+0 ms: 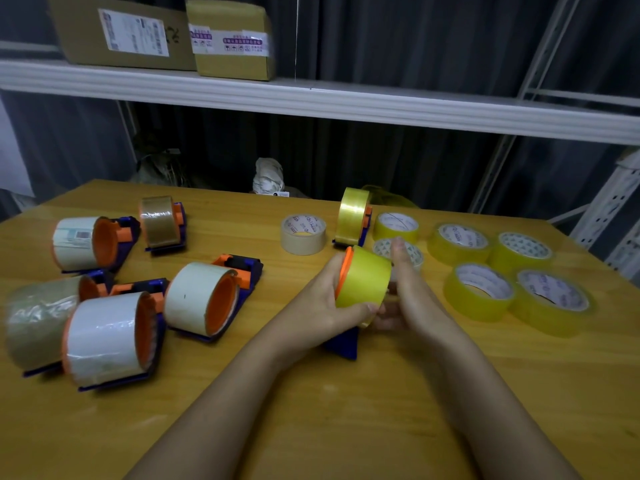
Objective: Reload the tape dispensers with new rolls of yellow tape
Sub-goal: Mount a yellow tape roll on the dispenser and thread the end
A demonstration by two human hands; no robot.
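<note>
I hold a blue dispenser (343,342) just above the wooden table (311,427), near its middle. A yellow tape roll (363,278) sits on its orange hub. My left hand (318,306) grips the roll from the left, thumb curled under its near edge. My right hand (405,292) wraps the right side, thumb up against the roll. To the right lie four spare yellow rolls (478,292). Just beyond my hands stands a loaded dispenser (353,216). Five dispensers with pale and brown tape (104,337) lie at left.
</note>
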